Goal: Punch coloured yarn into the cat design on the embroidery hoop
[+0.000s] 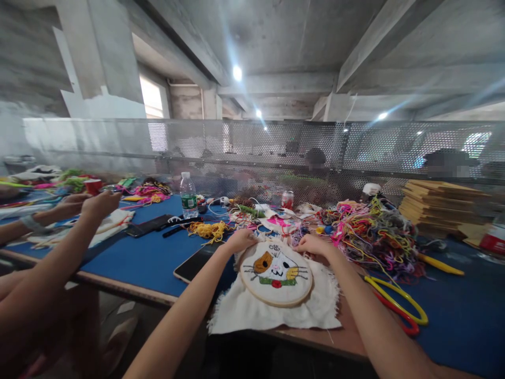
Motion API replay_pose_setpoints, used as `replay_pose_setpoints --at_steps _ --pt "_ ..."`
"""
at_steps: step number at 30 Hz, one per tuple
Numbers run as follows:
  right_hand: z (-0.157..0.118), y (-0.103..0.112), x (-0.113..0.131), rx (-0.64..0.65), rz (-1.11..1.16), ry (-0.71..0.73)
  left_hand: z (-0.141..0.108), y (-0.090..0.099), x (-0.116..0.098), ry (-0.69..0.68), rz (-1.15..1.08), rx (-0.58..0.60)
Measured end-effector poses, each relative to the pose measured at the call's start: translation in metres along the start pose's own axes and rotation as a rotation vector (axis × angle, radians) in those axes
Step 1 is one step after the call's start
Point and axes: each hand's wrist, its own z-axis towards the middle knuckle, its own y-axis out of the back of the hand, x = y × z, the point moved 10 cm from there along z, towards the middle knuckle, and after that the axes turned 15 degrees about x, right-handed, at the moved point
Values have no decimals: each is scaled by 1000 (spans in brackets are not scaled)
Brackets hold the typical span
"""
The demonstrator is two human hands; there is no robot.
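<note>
A round wooden embroidery hoop [276, 304] holds a white cloth [272, 322] with frayed edges at the table's front edge. Stitched inside it is a cat face [276, 266] with brown and yellow patches, black whiskers, a green collar and a red flower. My left hand [241, 240] is closed on the far left part of the hoop and its cloth. At the far right of the rim, my right hand [313, 245] pinches the cloth and hoop. The fingertips of both hands are partly hidden by folded cloth.
A tangled heap of coloured yarn [371, 237] lies right, near yellow-handled scissors [398, 300] and stacked brown cardboard [437, 205]. Leftward are a phone [197, 261], yellow yarn [209, 230] and a water bottle [188, 196]. Another person's hands [97, 202] work at far left.
</note>
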Motion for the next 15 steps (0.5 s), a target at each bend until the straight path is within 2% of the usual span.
replay_pose_setpoints --at_steps 6,8,10,12,15 --pt "3 -1 -3 -2 -30 -25 -2 3 -3 20 2 -17" --pt "-2 3 5 -55 -92 -2 -2 4 0 32 17 -35" --pt "-16 16 27 -201 -211 94 -2 5 5 48 26 -47" --pt "-41 31 60 -406 -324 236 -2 5 9 61 35 -47" --pt "-90 48 108 -674 -303 408 -2 5 8 47 53 -47"
